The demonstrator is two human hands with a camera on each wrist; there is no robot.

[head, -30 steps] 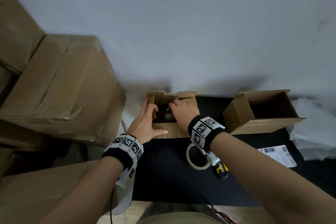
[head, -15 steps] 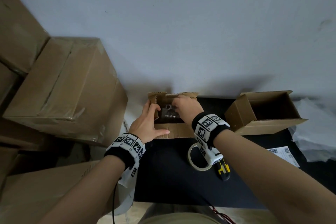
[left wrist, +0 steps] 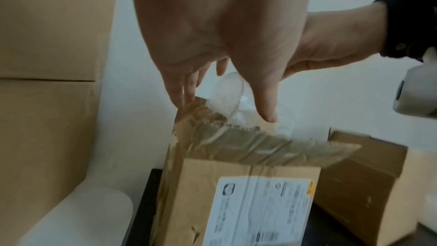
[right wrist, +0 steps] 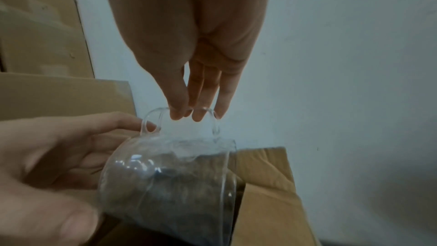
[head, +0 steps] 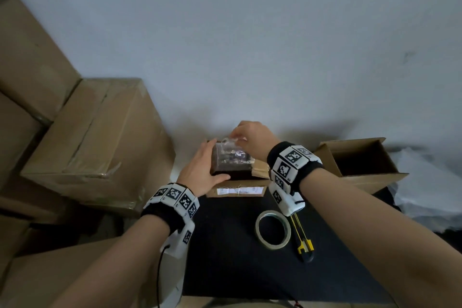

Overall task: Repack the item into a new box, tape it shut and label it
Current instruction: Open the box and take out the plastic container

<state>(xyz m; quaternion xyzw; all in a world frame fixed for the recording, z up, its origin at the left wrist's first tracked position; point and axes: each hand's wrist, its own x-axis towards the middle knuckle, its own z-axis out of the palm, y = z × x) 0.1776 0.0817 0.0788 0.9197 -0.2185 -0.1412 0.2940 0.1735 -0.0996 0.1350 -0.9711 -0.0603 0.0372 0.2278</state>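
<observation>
Black mat (head: 225, 257), grey wall behind. Extraction step: right hand (head: 252, 140) pinches glass mug (head: 231, 160) handle, left hand (head: 202, 170) spread against its side, above old box (head: 237, 191). Next: carry to empty box (head: 360, 160) beyond right hand.

The glass mug (right wrist: 175, 171) is clear and colourless. The old box (left wrist: 248, 194) is brown cardboard with a white label printed in black. The new box (head: 360, 160) is plain brown. The table mat (head: 237, 257) is black. The tape roll (head: 273, 229) is pale, translucent beige. The utility knife (head: 303, 242) is yellow and black. Both wristbands (head: 291, 165) are black with white tiles bearing black square-code patterns. The wall (head: 250, 45) is pale grey-blue.
</observation>
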